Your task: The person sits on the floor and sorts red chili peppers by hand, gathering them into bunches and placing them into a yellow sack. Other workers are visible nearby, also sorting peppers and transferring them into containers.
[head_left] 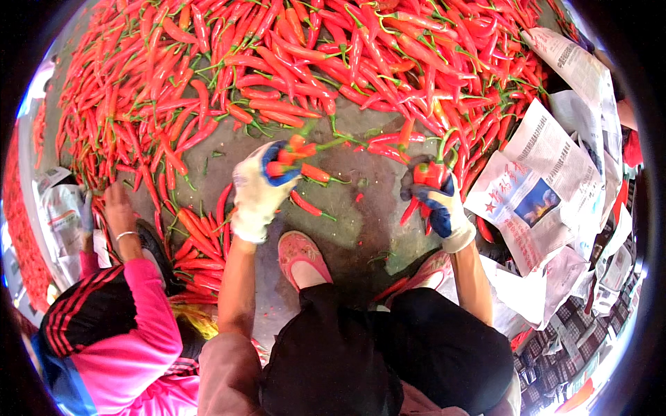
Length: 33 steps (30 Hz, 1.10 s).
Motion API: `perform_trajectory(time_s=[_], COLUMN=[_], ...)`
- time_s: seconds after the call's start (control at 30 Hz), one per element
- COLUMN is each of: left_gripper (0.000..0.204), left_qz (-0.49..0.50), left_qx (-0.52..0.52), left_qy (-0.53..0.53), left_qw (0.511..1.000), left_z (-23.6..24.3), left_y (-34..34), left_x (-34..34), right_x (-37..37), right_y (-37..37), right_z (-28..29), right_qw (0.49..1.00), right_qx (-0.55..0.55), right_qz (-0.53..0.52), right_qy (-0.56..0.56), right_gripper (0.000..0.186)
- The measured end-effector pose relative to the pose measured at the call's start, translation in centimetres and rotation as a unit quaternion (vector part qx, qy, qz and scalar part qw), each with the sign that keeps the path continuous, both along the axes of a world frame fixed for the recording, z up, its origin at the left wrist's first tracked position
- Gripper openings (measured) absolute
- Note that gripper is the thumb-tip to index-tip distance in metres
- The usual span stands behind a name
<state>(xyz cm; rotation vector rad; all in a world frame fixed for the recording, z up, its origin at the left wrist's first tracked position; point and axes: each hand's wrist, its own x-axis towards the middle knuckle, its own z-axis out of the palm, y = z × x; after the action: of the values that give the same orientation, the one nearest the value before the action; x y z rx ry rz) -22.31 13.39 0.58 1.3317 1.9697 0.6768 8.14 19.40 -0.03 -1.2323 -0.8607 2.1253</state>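
A white work glove with a blue palm covers my left hand (262,186). Its fingers are closed round a few red chili peppers (298,151), whose green stems point right and are partly blurred. On the right, my gloved right hand (442,210) grips a bunch of red chili peppers (429,173) with their green stems up. One loose chili pepper (310,204) lies on the floor just below my left hand. Ahead of both hands spreads a large heap of red chili peppers (277,62).
Newspaper sheets (510,197) cover crates (555,360) on the right. At the left a person in a pink sleeve (154,305) reaches a bare hand (119,208) toward the heap's edge. More chili peppers (205,236) lie between us. My pink shoes (303,256) stand on the grey floor (347,243).
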Motion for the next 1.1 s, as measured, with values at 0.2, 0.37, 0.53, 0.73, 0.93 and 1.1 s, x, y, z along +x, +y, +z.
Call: perform_trajectory(time_s=[0.2, 0.37, 0.53, 0.73, 0.93, 1.1], left_gripper=[0.037, 0.055, 0.056, 0.060, 0.058, 0.061], left_qz=[0.314, 0.248, 0.237, -0.096, -0.228, -0.311], left_qx=[0.128, 0.146, 0.083, 0.089, -0.041, -0.047], left_qy=[-0.575, -0.807, -0.763, 0.017, 0.253, 0.045], left_qw=[0.745, 0.515, 0.596, 0.991, 0.939, 0.948], left_z=[-2.0, -2.9, -1.2, -1.1, -2.7, -2.1], left_y=[-5.6, -7.9, -7.5, -1.1, -1.4, -6.3], left_x=[-1.1, -1.1, -1.3, -0.1, 3.1, 7.6], right_x=[-4.0, -5.7, -2.5, 1.3, -0.3, 0.4], right_y=[1.5, 2.2, 1.2, -4.4, -4.0, -3.3], right_z=[-0.5, -0.7, -0.3, -3.9, -1.0, -1.7], right_qw=[0.694, 0.604, 0.778, 0.994, 0.987, 0.961], right_qx=[0.404, 0.387, 0.357, -0.061, -0.086, -0.149], right_qz=[0.222, 0.299, 0.205, -0.087, -0.066, -0.116], right_qy=[-0.553, -0.629, -0.475, -0.015, 0.116, 0.200], right_gripper=[0.055, 0.057, 0.044, 0.040, 0.036, 0.040])
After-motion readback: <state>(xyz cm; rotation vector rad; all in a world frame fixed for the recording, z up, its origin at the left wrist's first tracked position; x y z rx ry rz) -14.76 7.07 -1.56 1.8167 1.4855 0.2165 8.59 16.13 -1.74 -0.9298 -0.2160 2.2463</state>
